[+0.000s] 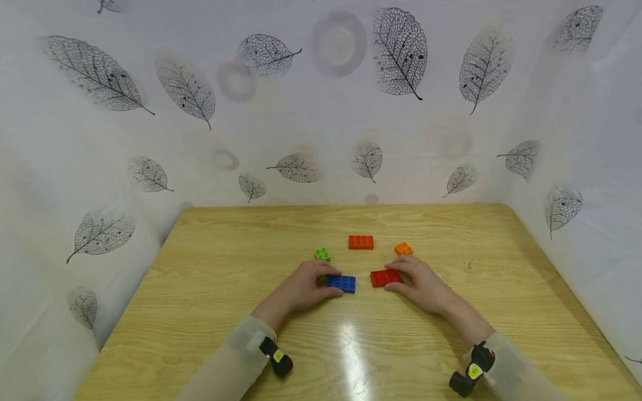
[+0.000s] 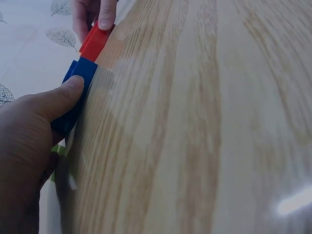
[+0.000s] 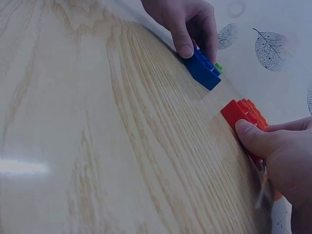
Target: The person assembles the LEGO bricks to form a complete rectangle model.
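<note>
On the wooden table, my left hand (image 1: 307, 285) pinches a blue toy building brick (image 1: 342, 283) between thumb and fingers, studs facing up. To its right, my right hand (image 1: 420, 283) grips a red building brick (image 1: 385, 277) by its long sides. A narrow gap separates the two bricks in the head view. From the left wrist, the thumb shows pressed on the side of the blue brick (image 2: 80, 78), with the red brick (image 2: 95, 41) beyond it. The right wrist view shows the right thumb against the red brick (image 3: 235, 113).
Behind the hands lie a small green brick (image 1: 322, 254), an orange-red brick (image 1: 361, 242) and a small orange brick (image 1: 403, 248). The wooden table (image 1: 225, 239) meets a leaf-patterned white cloth (image 1: 321, 111) at its back and sides.
</note>
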Demonstrator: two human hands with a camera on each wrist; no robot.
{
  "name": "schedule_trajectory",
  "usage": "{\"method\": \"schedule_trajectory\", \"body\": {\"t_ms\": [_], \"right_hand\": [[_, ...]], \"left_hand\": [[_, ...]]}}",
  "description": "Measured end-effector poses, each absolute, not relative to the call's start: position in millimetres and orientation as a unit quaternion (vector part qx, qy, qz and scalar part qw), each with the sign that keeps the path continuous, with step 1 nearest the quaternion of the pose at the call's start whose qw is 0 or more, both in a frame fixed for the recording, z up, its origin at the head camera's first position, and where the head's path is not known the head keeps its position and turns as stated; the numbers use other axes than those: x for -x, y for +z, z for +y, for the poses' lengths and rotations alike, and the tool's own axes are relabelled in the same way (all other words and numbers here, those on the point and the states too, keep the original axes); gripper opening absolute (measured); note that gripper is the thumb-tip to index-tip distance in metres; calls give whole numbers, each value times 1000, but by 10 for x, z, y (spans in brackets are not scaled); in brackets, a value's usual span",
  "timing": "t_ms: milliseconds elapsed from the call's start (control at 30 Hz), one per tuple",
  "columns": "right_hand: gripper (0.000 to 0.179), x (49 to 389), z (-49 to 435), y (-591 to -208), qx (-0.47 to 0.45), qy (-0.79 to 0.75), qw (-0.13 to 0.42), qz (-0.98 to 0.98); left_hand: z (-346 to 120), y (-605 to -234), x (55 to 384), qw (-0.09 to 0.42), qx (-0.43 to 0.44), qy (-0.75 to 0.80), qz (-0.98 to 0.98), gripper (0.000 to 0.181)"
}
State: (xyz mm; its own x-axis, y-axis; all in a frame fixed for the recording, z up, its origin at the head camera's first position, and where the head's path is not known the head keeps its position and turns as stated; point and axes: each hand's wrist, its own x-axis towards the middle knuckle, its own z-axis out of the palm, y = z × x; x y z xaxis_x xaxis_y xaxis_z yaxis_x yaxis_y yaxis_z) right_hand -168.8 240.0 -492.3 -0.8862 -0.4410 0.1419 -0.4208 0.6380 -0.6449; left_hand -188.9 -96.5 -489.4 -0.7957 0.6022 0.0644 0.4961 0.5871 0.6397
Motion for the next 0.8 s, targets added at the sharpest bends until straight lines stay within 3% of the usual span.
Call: {"method": "schedule_trajectory", "body": {"t_ms": [800], "right_hand": [[40, 1699, 2310, -4961, 261, -353, -11, 899]], "left_hand": [[-880, -4921, 1901, 72, -297, 328, 894, 50]]}}
